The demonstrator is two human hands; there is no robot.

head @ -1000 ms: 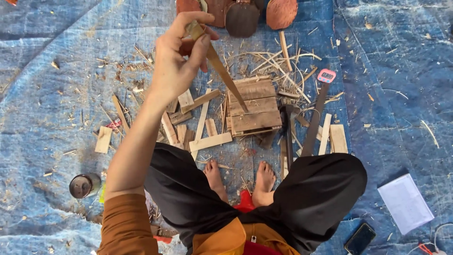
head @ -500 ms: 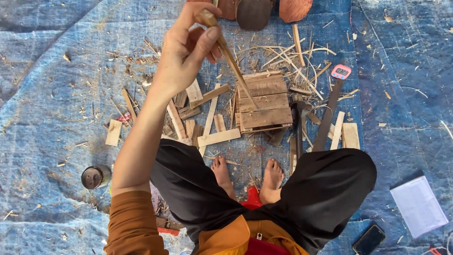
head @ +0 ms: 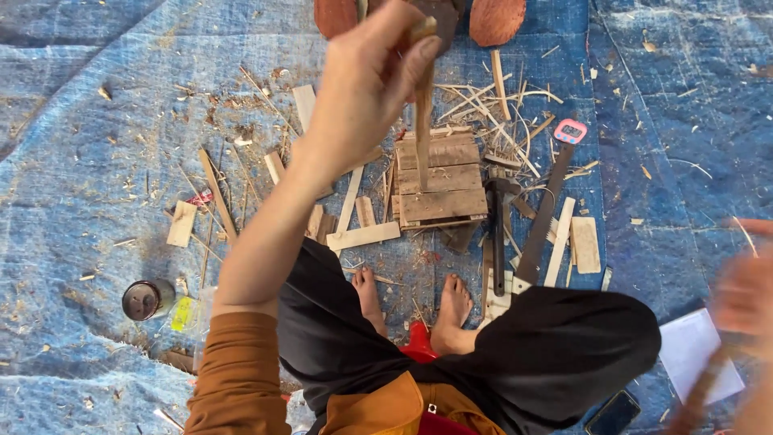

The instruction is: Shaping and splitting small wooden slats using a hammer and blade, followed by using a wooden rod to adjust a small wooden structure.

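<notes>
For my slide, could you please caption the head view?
Left hand holds a wooden stick upright above a small slatted crate on a blue tarp.

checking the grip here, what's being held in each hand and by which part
The left hand pinches a thin wooden stick by its top end. The right hand is blurred at the frame edge; what it holds cannot be told.

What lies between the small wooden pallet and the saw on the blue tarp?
In the head view, a dark hammer lies between the small wooden pallet and the saw, its handle pointing toward the person's feet, with thin wood splinters around.
</notes>
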